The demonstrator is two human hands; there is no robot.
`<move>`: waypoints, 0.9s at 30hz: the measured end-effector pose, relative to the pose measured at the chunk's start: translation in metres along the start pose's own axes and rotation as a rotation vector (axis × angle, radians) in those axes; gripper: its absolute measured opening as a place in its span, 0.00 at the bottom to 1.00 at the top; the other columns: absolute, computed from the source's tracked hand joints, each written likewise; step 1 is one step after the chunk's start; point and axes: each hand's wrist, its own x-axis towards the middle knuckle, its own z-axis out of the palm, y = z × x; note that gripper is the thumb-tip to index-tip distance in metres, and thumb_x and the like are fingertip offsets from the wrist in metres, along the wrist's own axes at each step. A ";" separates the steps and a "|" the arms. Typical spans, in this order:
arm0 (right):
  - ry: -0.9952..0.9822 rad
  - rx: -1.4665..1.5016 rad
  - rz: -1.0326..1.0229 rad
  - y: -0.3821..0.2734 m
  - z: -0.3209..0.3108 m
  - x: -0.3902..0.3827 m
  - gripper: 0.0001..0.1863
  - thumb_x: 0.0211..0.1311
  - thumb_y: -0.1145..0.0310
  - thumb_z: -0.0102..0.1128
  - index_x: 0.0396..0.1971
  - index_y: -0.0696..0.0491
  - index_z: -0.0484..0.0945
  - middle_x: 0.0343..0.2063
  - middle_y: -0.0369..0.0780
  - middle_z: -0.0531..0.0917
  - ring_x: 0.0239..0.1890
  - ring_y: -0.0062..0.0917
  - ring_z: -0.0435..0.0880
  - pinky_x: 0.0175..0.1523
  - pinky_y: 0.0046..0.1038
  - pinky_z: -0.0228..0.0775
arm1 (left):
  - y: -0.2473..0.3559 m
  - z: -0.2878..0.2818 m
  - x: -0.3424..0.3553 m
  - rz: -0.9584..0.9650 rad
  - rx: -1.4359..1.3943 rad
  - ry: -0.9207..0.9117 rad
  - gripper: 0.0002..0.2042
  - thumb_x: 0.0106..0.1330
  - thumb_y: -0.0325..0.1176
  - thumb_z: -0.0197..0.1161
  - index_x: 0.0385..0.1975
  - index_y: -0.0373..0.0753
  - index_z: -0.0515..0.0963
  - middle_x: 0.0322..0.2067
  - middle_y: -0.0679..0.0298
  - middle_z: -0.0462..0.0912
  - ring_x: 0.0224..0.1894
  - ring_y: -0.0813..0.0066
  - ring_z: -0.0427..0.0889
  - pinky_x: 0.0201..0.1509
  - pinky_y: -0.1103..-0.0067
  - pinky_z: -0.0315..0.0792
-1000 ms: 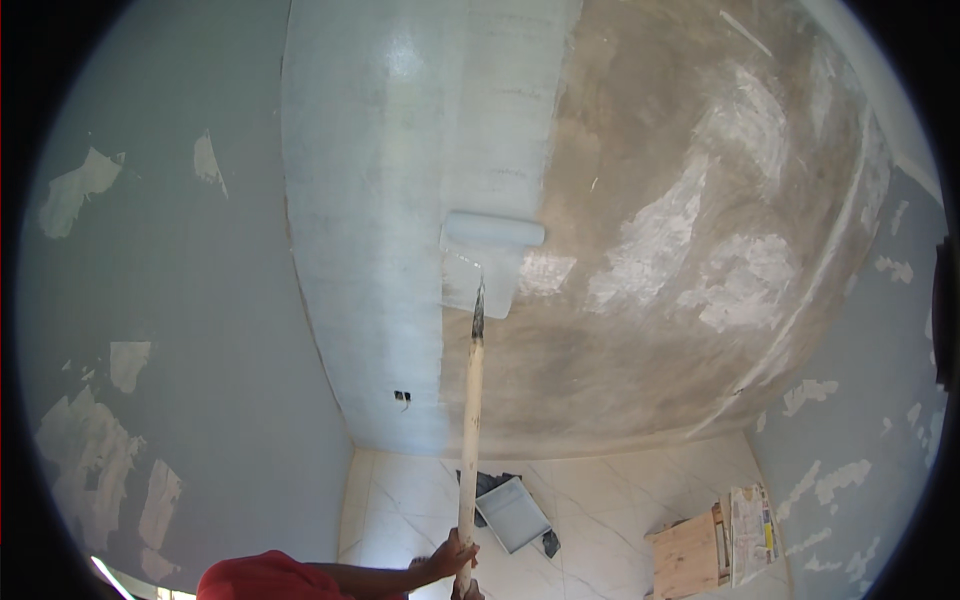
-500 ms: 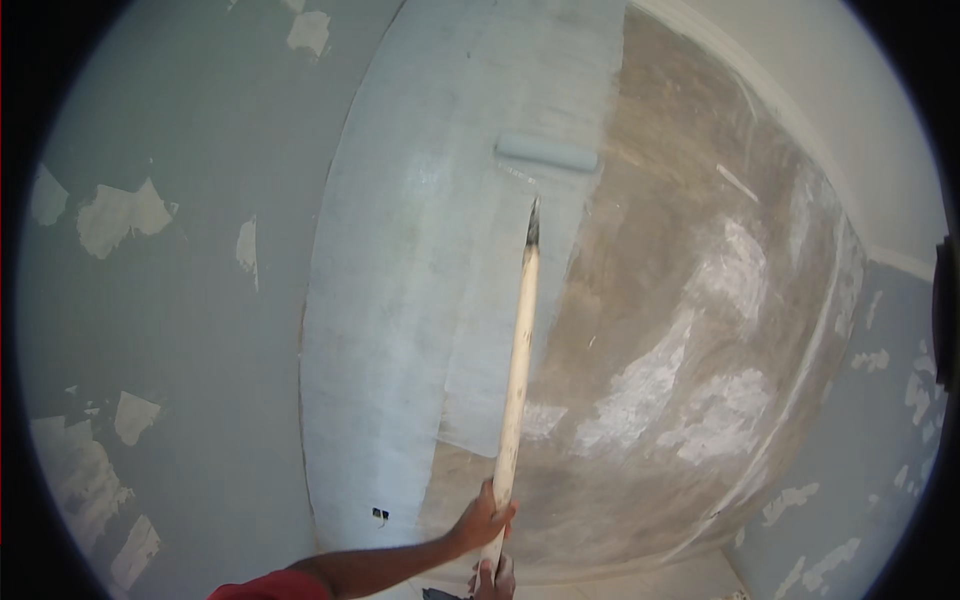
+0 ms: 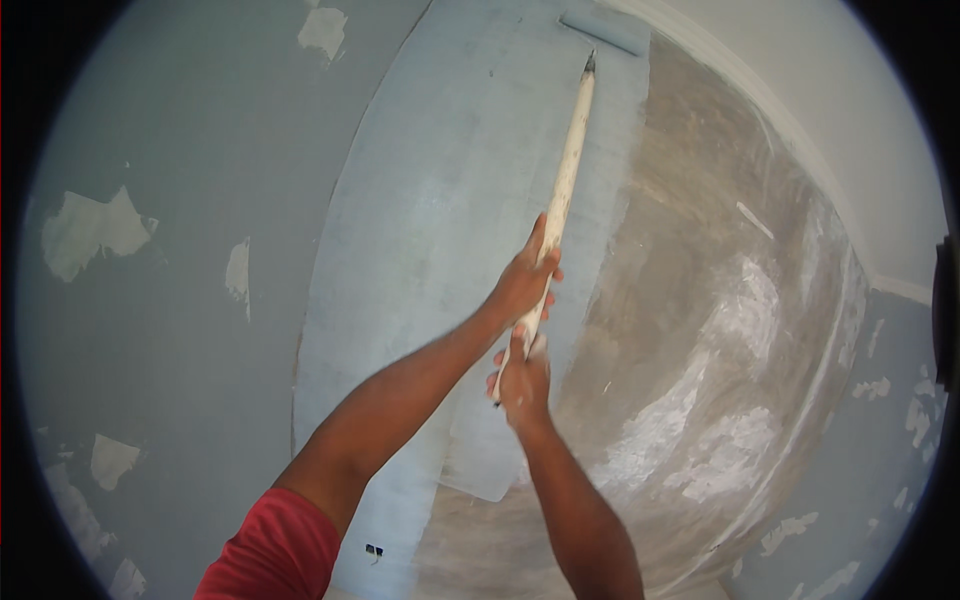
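With the roller (image 3: pixel 604 32) up high where wall meets ceiling, I've got L hand (image 3: pixel 524 280) and R hand (image 3: pixel 522 382) fingers wrapped tight round the wooden pole (image 3: pixel 562 190), stacked for reach + leverage.

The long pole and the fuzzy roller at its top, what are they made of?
The pole looks like pale bare wood: matt cream with darker smudges, though painted metal is possible. The roller seems a soft fabric sleeve, light blue with wet paint like the wall. Both hands grip the pole.

My view is bright and evenly daylit, slightly soft, strongly bent at the dark round rim.
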 end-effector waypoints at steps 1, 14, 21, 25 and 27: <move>-0.005 0.020 -0.034 -0.018 -0.004 0.016 0.22 0.75 0.49 0.40 0.44 0.56 0.64 0.24 0.37 0.70 0.11 0.20 0.69 0.13 0.24 0.63 | 0.017 0.005 0.019 0.020 0.027 0.007 0.33 0.75 0.42 0.45 0.75 0.53 0.38 0.34 0.62 0.75 0.19 0.78 0.71 0.17 0.79 0.72; -0.081 0.038 -0.047 -0.138 0.011 0.109 0.23 0.75 0.47 0.40 0.46 0.55 0.64 0.26 0.38 0.68 0.18 0.23 0.70 0.20 0.27 0.67 | 0.093 -0.018 0.145 0.072 0.039 0.023 0.32 0.75 0.42 0.46 0.75 0.55 0.39 0.34 0.61 0.75 0.25 0.76 0.71 0.22 0.76 0.73; -0.015 -0.064 -0.027 -0.050 -0.029 0.069 0.23 0.74 0.46 0.42 0.46 0.53 0.64 0.21 0.37 0.71 0.12 0.21 0.70 0.14 0.25 0.66 | 0.032 0.024 0.080 0.010 0.055 0.040 0.32 0.75 0.43 0.46 0.74 0.60 0.38 0.29 0.63 0.72 0.20 0.75 0.72 0.19 0.75 0.74; 0.016 -0.071 0.013 -0.015 -0.032 0.045 0.23 0.74 0.47 0.40 0.44 0.56 0.64 0.20 0.37 0.70 0.10 0.21 0.69 0.13 0.25 0.65 | 0.007 0.032 0.043 -0.041 0.091 0.034 0.32 0.76 0.42 0.46 0.74 0.60 0.37 0.29 0.64 0.72 0.20 0.76 0.72 0.20 0.75 0.75; 0.028 -0.079 0.020 -0.021 -0.031 0.049 0.23 0.75 0.49 0.40 0.43 0.58 0.63 0.20 0.38 0.69 0.09 0.22 0.69 0.12 0.25 0.63 | 0.011 0.030 0.048 -0.069 0.092 0.044 0.32 0.76 0.41 0.45 0.74 0.60 0.36 0.30 0.64 0.71 0.21 0.76 0.72 0.20 0.75 0.75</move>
